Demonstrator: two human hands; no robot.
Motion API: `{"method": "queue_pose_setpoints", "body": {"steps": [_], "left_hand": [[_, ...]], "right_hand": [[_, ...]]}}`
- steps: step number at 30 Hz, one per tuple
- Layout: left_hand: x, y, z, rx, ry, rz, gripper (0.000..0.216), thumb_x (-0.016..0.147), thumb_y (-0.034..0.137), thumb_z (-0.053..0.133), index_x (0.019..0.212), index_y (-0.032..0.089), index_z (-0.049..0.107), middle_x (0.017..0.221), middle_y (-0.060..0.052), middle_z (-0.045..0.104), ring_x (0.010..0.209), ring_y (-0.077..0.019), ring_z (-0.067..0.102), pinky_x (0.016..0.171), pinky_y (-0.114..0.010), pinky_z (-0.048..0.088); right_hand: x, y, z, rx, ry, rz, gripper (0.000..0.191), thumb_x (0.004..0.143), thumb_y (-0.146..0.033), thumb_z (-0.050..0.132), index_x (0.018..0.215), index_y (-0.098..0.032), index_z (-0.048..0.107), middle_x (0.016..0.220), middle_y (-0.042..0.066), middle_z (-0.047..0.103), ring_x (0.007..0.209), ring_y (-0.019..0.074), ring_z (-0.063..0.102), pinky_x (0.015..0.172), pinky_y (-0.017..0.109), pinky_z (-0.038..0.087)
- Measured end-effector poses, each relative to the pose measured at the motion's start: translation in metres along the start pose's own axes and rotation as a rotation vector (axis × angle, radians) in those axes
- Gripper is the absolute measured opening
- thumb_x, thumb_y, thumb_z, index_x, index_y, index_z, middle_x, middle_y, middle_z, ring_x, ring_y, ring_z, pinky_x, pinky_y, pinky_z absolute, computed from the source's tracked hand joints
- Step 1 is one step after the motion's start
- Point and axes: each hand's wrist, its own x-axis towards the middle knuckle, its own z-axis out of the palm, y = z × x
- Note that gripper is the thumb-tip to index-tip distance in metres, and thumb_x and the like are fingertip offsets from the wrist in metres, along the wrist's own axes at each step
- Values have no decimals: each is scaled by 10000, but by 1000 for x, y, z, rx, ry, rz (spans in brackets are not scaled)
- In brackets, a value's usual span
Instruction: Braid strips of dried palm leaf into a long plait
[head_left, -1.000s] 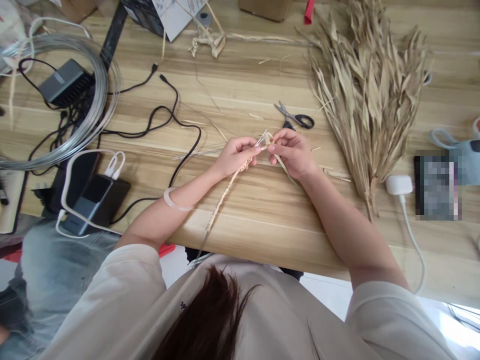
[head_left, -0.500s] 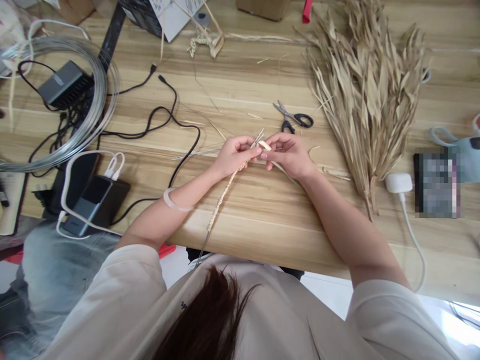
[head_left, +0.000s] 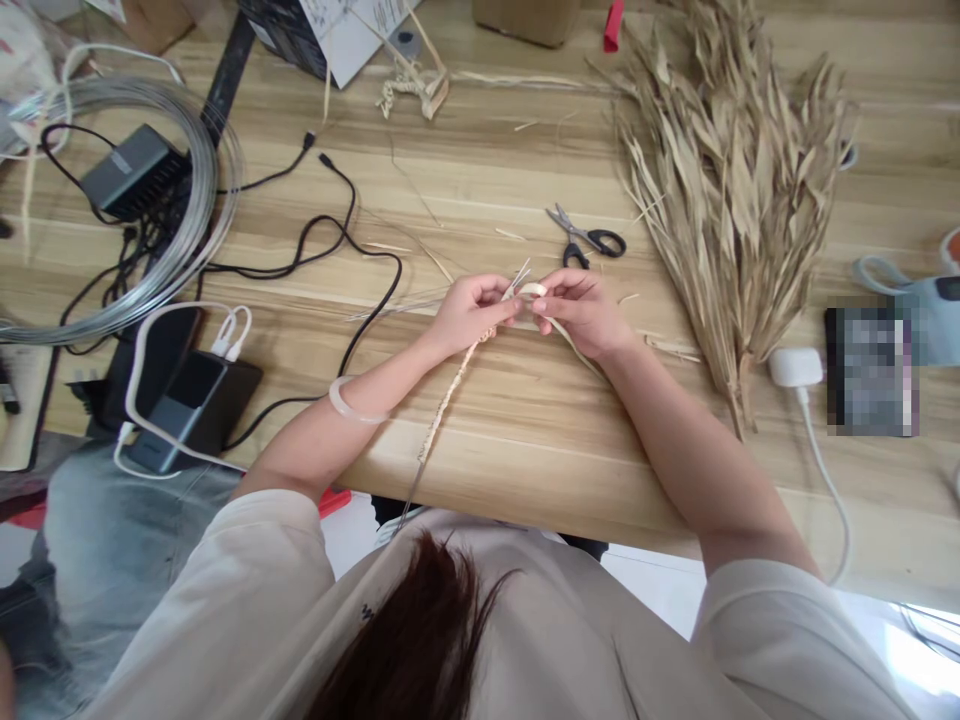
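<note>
While the left hand [head_left: 474, 312] had its grip closed on a wrapped wire [head_left: 448, 393], the right hand [head_left: 581, 313] pinched a pale strip [head_left: 533, 289] above the counter [head_left: 540, 430].

Tabletop [head_left: 540, 430] between wrapped strand [head_left: 450, 391] and right forearm [head_left: 667, 435] leaves room; scissors [head_left: 574, 231] obstruct beyond the hands [head_left: 585, 312].
</note>
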Motion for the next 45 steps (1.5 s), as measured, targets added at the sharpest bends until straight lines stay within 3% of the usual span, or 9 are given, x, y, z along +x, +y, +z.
{"method": "queue_pose_setpoints", "body": {"steps": [7, 12, 22, 26, 31, 38, 45], "left_hand": [[1, -1, 0, -76, 42, 37, 319, 713, 379, 722, 874, 111, 661, 600, -10, 628, 546, -81, 594, 415, -145, 395], [-3, 3, 3, -85, 13, 62, 277, 721, 347, 721, 823, 103, 637, 601, -17, 644, 477, -64, 568, 401, -145, 398], [-4, -2, 2, 42, -42, 28, 173, 755, 269, 668, 773, 100, 637, 642, -26, 651, 399, -74, 560, 390, -177, 424], [-5, -3, 3, 76, -13, 38, 179, 766, 251, 638, 852, 94, 649, 648, -17, 639, 395, -75, 554, 382, -184, 413], [-6, -1, 2, 38, 30, 8, 436, 733, 248, 678, 1129, 95, 581, 545, 57, 548, 389, -62, 508, 389, -173, 381], [-1, 6, -3, -189, 55, -87, 257, 726, 208, 690, 946, 80, 649, 678, -17, 640, 465, -43, 518, 444, -169, 377], [6, -2, -1, -301, 119, -64, 285, 691, 264, 733, 895, 77, 662, 617, 4, 603, 458, -31, 445, 440, -167, 335]], "right_hand": [[5, 1, -6, 77, 177, 101, 280, 560, -258, 840, 660, -165, 596, 573, -60, 614, 404, 38, 515, 411, 161, 436], [5, 0, -4, 38, 232, 140, 280, 560, -249, 833, 654, -154, 587, 567, -41, 618, 415, 51, 526, 406, 168, 437], [-2, 9, 8, -229, 303, -109, 337, 663, -352, 767, 898, -197, 580, 620, -35, 623, 419, 79, 549, 347, 175, 380], [-5, 10, 12, -309, 304, -130, 363, 689, -389, 738, 969, -197, 610, 646, -24, 607, 407, 87, 550, 301, 184, 357], [-9, 11, 16, -404, 251, -98, 371, 708, -395, 716, 1000, -178, 647, 682, -11, 582, 420, 81, 554, 285, 175, 350], [-12, 9, 20, -426, 194, -97, 388, 741, -384, 682, 1063, -170, 646, 667, -27, 529, 395, 56, 520, 274, 155, 320], [-14, 4, 23, -411, 141, -124, 162, 749, -309, 654, 830, -173, 622, 538, -41, 534, 329, 42, 434, 294, 167, 297]]}}
